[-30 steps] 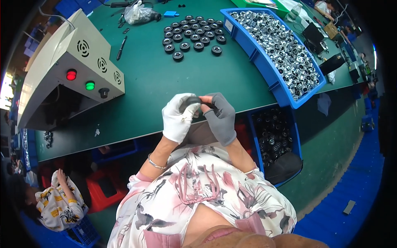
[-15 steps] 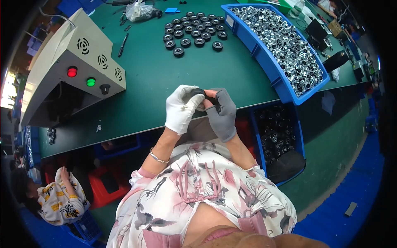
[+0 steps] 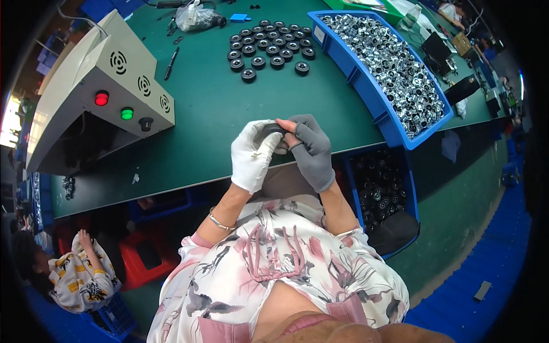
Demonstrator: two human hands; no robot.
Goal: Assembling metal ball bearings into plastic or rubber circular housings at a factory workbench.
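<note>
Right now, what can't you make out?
- Head view: much of the black round part, covered by the left hand and right hand.
- Head view: interior of the beige machine, lost in shadow.
- Head view: contents beneath the black piece on the lower blue bin.
- Head view: small items in the clear bag, too small.

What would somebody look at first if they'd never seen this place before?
Probably the big heap of shiny metal parts in the long blue bin at the table's upper right. Next, the glowing red light and green light on the pale machine at the left. Then, in the middle, the white-gloved left hand holding a dark round part, with the grey-gloved right hand beside it.
</note>
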